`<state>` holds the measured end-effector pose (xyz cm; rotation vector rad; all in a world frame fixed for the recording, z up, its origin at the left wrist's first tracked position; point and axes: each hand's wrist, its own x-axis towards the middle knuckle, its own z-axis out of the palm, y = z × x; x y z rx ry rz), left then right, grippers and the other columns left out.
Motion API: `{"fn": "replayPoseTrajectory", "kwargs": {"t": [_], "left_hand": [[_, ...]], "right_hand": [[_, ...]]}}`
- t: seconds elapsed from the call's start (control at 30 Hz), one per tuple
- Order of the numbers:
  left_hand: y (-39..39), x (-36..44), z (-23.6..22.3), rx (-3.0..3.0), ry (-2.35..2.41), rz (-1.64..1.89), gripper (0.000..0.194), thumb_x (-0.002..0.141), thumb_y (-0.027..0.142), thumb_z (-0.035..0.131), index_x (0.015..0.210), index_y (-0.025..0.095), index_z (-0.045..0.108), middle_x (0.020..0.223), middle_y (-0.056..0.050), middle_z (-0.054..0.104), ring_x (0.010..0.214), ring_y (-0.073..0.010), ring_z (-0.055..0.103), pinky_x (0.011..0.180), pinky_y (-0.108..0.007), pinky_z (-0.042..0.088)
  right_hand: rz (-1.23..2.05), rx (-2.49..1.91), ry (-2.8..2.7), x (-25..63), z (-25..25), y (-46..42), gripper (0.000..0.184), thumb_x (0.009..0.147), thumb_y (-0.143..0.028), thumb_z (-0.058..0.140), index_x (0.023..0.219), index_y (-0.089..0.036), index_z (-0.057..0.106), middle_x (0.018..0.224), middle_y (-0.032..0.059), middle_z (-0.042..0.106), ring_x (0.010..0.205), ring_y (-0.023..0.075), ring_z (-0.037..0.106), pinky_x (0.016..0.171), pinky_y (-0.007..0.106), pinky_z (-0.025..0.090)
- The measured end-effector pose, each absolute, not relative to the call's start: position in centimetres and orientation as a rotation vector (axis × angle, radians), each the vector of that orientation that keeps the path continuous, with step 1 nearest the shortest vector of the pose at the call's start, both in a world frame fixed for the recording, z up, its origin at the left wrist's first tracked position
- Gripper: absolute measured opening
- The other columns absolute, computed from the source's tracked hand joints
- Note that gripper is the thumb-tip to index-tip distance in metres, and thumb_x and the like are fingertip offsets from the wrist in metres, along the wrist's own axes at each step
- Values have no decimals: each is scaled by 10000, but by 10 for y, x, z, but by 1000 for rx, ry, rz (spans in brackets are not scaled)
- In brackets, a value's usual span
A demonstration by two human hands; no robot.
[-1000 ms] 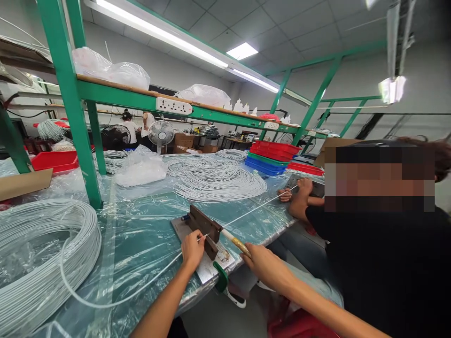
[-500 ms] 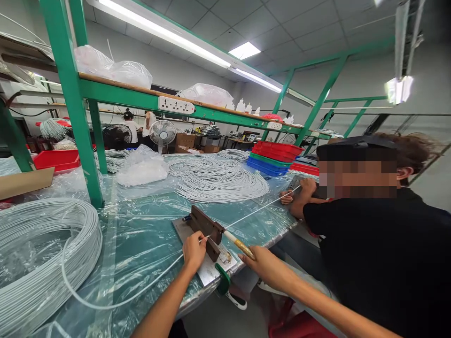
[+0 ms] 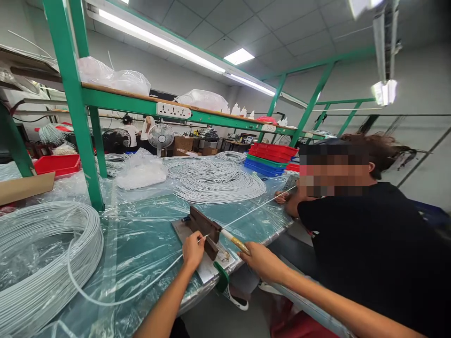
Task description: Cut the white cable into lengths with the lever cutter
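A coil [image 3: 93, 234] lies at the near left corner of the bench [image 3: 137, 220]; a loop of white cable [image 3: 105, 304] curves from it to the left hand [image 3: 193, 251]. Left hand: fingers closed in a pinch on the cable, forearm angled up from the front edge. From the fingertips, the cable's long axis points right and away, toward the brown block tool [image 3: 202, 220]; the left hand is the nearer to this strand. Right hand [image 3: 262, 262]: fingers wrapped around the handle [image 3: 234, 240] over the front edge, forearm entering from lower right. The tool stands on a metal plate [image 3: 206, 272] at that edge. Beyond, a white strand [image 3: 255, 209] extends to a co-worker's hand [image 3: 281, 197]; the tool hides any connection.
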<state>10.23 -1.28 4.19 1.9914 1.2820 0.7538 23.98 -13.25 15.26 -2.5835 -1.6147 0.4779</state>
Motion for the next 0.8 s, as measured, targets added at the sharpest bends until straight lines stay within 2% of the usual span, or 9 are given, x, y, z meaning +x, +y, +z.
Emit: {"fn": "replayPoseTrajectory", "kwargs": {"t": [0.07, 0.13, 0.27, 0.37, 0.47, 0.6, 0.8], "left_hand": [[-12, 101, 41, 1993, 1263, 754, 135, 872, 257, 517, 784, 211, 607, 789, 11, 658, 790, -142, 597, 576, -197, 292], [-11, 100, 41, 1996, 1242, 744, 140, 871, 256, 517, 776, 207, 606, 781, 14, 654, 788, -137, 593, 575, -193, 291], [-4, 101, 46, 2010, 1221, 688, 133, 857, 237, 533, 753, 193, 601, 769, 8, 647, 764, -134, 584, 574, -194, 291], [4, 105, 51, 2020, 1215, 624, 125, 817, 180, 574, 693, 175, 590, 732, -6, 640, 719, -138, 576, 562, -206, 281], [10, 109, 54, 2016, 1198, 581, 163, 788, 136, 591, 629, 165, 568, 719, -20, 639, 703, -141, 571, 555, -213, 276], [12, 111, 50, 1980, 1175, 573, 170, 813, 156, 567, 644, 166, 563, 698, -15, 633, 666, -127, 560, 541, -205, 280], [12, 110, 45, 1939, 1174, 592, 168, 821, 173, 563, 653, 165, 568, 695, -8, 630, 648, -121, 556, 520, -196, 277]], "right_hand": [[646, -2563, -1573, 241, 160, -130, 186, 846, -229, 468, 673, -162, 485, 651, 60, 574, 647, 201, 594, 560, 266, 383], [869, -2542, -1497, 242, 166, -129, 228, 836, -223, 466, 615, -178, 432, 518, 2, 492, 469, 141, 520, 471, 240, 381], [1130, -2499, -1364, 241, 171, -126, 333, 831, -238, 470, 512, -172, 397, 450, -22, 421, 365, 78, 396, 392, 205, 363], [1042, -2530, -1378, 239, 171, -123, 391, 825, -252, 499, 464, -174, 372, 417, -24, 382, 352, 70, 354, 371, 201, 300], [804, -2573, -1434, 237, 176, -118, 343, 826, -225, 509, 515, -182, 370, 453, -29, 384, 377, 71, 360, 388, 208, 251], [631, -2617, -1476, 238, 184, -112, 258, 819, -221, 518, 595, -179, 398, 528, -16, 434, 429, 86, 397, 424, 224, 253], [584, -2629, -1542, 240, 179, -115, 259, 817, -252, 521, 596, -178, 408, 576, 9, 482, 509, 116, 468, 456, 231, 252]]}}
